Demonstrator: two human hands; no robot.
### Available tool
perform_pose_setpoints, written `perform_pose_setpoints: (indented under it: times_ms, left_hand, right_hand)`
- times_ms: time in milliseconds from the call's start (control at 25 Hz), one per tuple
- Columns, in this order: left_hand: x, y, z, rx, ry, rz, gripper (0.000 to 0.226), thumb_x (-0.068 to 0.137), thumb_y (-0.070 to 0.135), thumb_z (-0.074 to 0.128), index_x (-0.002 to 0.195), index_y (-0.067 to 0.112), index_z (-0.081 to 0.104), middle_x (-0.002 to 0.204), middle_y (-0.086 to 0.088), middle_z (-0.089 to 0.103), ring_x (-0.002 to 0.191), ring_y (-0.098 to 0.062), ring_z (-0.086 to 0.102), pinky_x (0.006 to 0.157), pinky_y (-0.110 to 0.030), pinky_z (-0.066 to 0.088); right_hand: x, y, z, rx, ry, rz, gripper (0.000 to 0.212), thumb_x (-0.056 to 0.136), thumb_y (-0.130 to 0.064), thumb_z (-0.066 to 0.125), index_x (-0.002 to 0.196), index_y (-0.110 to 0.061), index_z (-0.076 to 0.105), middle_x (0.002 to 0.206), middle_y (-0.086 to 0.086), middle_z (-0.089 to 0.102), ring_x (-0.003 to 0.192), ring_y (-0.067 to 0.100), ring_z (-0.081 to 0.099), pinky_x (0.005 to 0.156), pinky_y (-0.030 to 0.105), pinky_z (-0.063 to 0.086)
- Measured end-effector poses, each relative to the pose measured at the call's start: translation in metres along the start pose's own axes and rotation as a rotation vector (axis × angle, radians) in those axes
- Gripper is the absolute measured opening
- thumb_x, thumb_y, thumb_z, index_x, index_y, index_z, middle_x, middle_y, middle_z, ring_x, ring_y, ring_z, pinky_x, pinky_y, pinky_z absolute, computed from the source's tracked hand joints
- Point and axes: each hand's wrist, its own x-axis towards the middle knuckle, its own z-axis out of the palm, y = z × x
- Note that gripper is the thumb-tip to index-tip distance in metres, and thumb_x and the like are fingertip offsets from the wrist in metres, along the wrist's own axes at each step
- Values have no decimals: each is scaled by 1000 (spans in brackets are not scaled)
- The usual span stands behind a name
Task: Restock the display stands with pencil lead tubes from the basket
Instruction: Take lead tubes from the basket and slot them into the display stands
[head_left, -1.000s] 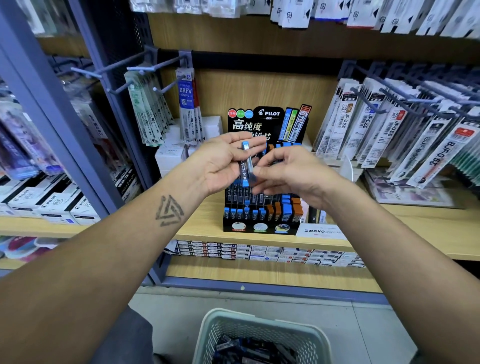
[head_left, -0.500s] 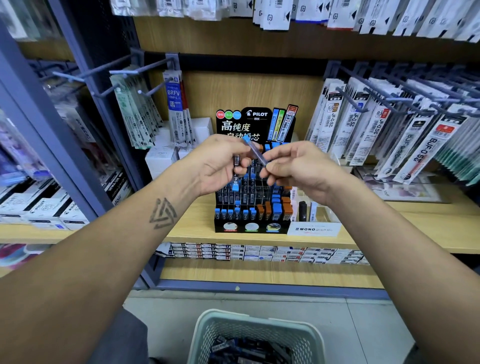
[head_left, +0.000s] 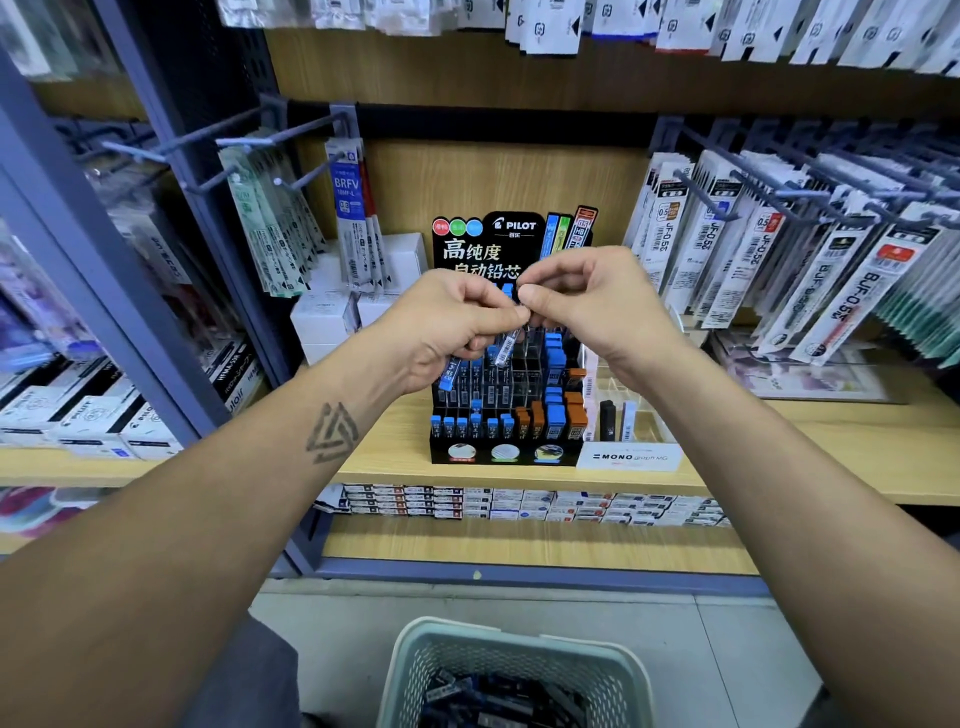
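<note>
The left hand (head_left: 447, 332) has its fingers curled round a small bundle of blue-capped clear plastic pencil lead tubes (head_left: 451, 373). The right hand (head_left: 587, 306), touching it, pinches 1 tube (head_left: 505, 349) by its top. Directly below both sets of fingers stands the black tiered Pilot display stand (head_left: 506, 421). Judged step: drawing 1 tube out; next it needs lowering upright into an empty slot.

There is only one view, from a wide-angle camera on the person's head. It looks forward and slightly down at the wooden shelf (head_left: 810, 457), quite near, with the black tiered display stand (head_left: 506, 431) in the middle and the pale green perforated plastic basket (head_left: 415, 654) at the bottom edge.
</note>
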Motion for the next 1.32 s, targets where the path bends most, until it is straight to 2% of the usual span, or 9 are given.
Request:
perform_pose_setpoints:
  times_ms: [120,360,520,800,880,960,1080,1200,1320]
  left_hand:
    - [-2,6,1,-39,35,-82,2,90,-2,66,92,-2,67,80,-17,67,52,-11,45,44,-19,32]
    - [3,5,-18,-437,103,-108,39,88,-30,37,119,-11,51,107,-38,63,90,-35,73,77,-33,61]
    - [1,5,-25,-455,84,-92,43,90,-29,39,128,-10,47,114,-39,61,109,-41,69,102,-47,52]
    - [0,2,-28,-495,47,-100,35,97,-21,31,120,-7,53,127,-34,61,117,-40,65,104,-50,49]
    - [0,1,-27,-483,34,-89,34,98,-18,33,121,-6,55,128,-28,63,119,-35,65,107,-48,48]
    - [0,1,-26,-485,33,-76,34,100,-16,34,125,-5,55,128,-24,65,120,-32,65,108,-44,47]
    - [1,3,-20,-586,26,-38,37,100,-15,33,133,-7,49,130,-24,63,122,-33,63,102,-40,52]
    - [1,1,-16,-612,-16,-6,37,100,-15,35,134,-7,49,131,-25,63,124,-33,61,103,-41,51]
    - [0,0,-19,-320,31,-16,25,100,-5,50,123,-3,60,115,-22,71,106,-28,71,90,-34,59]
  right_hand:
    - [9,8,0,-119,50,3,9,87,-2,74,94,-7,76,78,11,75,69,16,72,73,30,61]
    - [14,31,21,-611,-4,-92,7,93,-12,70,96,-16,74,76,-2,71,68,10,71,77,37,61]
    - [21,40,28,-663,-13,-97,7,93,-13,69,95,-15,75,81,0,70,80,19,70,81,36,59]
    - [24,43,34,-823,-80,-119,16,95,-12,65,105,-11,77,98,7,74,97,25,68,89,33,54]
    - [22,34,32,-743,-8,-81,16,95,-11,64,101,-14,78,90,4,75,90,23,70,86,33,56]
    - [17,19,32,-345,4,59,13,95,-9,65,92,-14,76,80,5,75,79,22,74,82,37,60]
    - [1,-2,36,242,-238,312,7,92,-7,70,98,-6,68,87,17,76,78,28,75,76,37,61]
    - [-7,-1,35,301,-287,341,22,86,5,71,105,0,63,83,19,75,73,27,74,68,31,60]
    - [-5,6,22,243,-199,335,24,82,12,72,104,2,69,83,18,75,74,26,73,68,28,60]
